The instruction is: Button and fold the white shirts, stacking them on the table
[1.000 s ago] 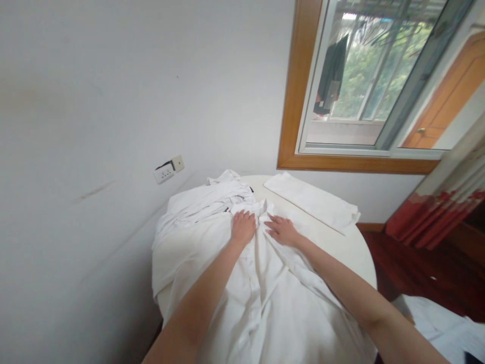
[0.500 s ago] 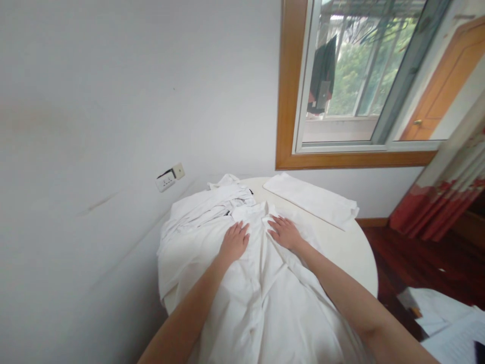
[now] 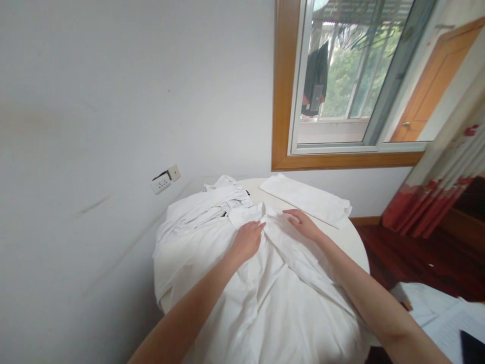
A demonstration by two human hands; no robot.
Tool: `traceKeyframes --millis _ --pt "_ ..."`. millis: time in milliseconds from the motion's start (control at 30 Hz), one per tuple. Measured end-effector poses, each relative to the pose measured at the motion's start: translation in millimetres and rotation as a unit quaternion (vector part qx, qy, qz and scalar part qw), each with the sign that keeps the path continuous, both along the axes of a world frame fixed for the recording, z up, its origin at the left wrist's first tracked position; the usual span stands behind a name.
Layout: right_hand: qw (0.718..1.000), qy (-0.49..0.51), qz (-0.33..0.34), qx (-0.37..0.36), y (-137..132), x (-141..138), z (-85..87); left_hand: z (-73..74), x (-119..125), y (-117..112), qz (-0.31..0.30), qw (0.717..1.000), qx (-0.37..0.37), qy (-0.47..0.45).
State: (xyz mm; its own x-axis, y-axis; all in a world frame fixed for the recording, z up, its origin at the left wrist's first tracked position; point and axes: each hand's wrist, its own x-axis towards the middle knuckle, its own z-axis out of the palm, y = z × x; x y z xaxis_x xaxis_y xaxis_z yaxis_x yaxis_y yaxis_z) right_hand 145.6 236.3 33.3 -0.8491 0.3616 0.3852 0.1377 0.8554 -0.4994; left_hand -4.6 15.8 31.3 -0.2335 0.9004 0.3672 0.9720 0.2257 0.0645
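A white shirt [image 3: 273, 298] lies spread over a round white bench [image 3: 353, 241], and it covers most of the near side of the top. Its cloth hangs down over the near edge, towards the person. The collar end points away from the person, towards the wall.

The left hand [image 3: 248, 240] rests on the shirt near the collar. Its palm is down and its fingers are stretched out and close together, so this grip is open and only presses on the fabric. The right hand [image 3: 303, 225] lies on the shirt a little further to the right, near the shoulder part, with the fingers pointing to the left. These fingers are slightly bent. It seems that they lie on a fold of the cloth, but whether this grip pinches the fabric or only touches it I cannot tell. The two hands are near each other but apart, with a ridge of cloth between them.

Behind the left hand, a heap of white clothes [image 3: 210, 205] lies at the far left side of the bench, touching the shirt. A folded white cloth [image 3: 306, 199] lies flat at the far right side, just beyond the right hand. On the wall there is a socket [image 3: 163, 179], and to the right a window [image 3: 341, 76] with a wooden frame. A red and white curtain [image 3: 443, 192] hangs at the right edge. Some papers [image 3: 435, 313] lie low on the right.
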Motion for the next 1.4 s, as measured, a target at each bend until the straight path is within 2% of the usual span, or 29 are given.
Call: traceKeyframes --millis 100,167,233,367,467,567,700,800,867,933,1033,1100,1167,1233,1300,1400 --pt "0.995 -0.049 -0.076 0.053 16 35 9.2 -7.5 11 7 -0.133 0.991 0.006 -0.031" --pt "0.982 -0.108 -0.131 0.083 21 55 10.1 -17.6 10 8 -0.164 0.985 0.006 -0.05" --pt "0.966 -0.175 -0.161 0.103 22 70 8.1 -26.7 6 9 -0.165 0.984 0.01 -0.067" --pt "0.951 -0.245 -0.147 0.12 13 79 0.3 -33.9 -2 11 -0.163 0.982 0.037 -0.087" --pt "0.96 -0.219 -0.147 0.093 7 77 -3.0 -31.3 -4 10 -0.131 0.984 0.072 -0.098" --pt "0.977 -0.156 -0.141 0.026 1 75 5.8 -25.3 -8 8 -0.114 0.984 0.095 -0.098" --pt "0.993 -0.051 -0.105 -0.004 -17 65 32.2 -15.5 -24 0 -0.077 0.987 0.103 -0.093" --pt "1.0 -0.022 -0.002 0.01 -38 53 39.1 -12.2 -43 -11 -0.035 0.993 0.076 -0.079" --pt "0.995 -0.051 0.078 0.033 -52 47 30.7 -13.1 -55 -19 -0.02 0.996 0.039 -0.076" --pt "0.987 -0.092 0.121 0.06 -64 44 15.2 -15.4 -63 -24 -0.022 0.997 0.013 -0.079" --pt "0.982 -0.12 0.116 0.086 -76 45 -6.9 -18.4 -63 -24 -0.038 0.995 0.026 -0.091" --pt "0.982 -0.123 0.112 0.084 -80 47 -14.4 -20.4 -58 -18 -0.046 0.992 0.055 -0.106" --pt "0.984 -0.114 0.117 0.066 -82 48 -16.4 -23.2 -50 -13 -0.057 0.99 0.061 -0.114" --pt "0.986 -0.09 0.139 0.025 -79 48 -15.9 -27.1 -44 -9 -0.064 0.992 0.033 -0.108" --pt "0.985 -0.044 0.16 -0.053 -72 48 -15.3 -31.1 -42 -9 -0.06 0.993 -0.003 -0.099" --pt "0.974 0.038 0.109 -0.195 -55 53 -14.2 -35.7 -43 -10 -0.053 0.993 -0.03 -0.1"
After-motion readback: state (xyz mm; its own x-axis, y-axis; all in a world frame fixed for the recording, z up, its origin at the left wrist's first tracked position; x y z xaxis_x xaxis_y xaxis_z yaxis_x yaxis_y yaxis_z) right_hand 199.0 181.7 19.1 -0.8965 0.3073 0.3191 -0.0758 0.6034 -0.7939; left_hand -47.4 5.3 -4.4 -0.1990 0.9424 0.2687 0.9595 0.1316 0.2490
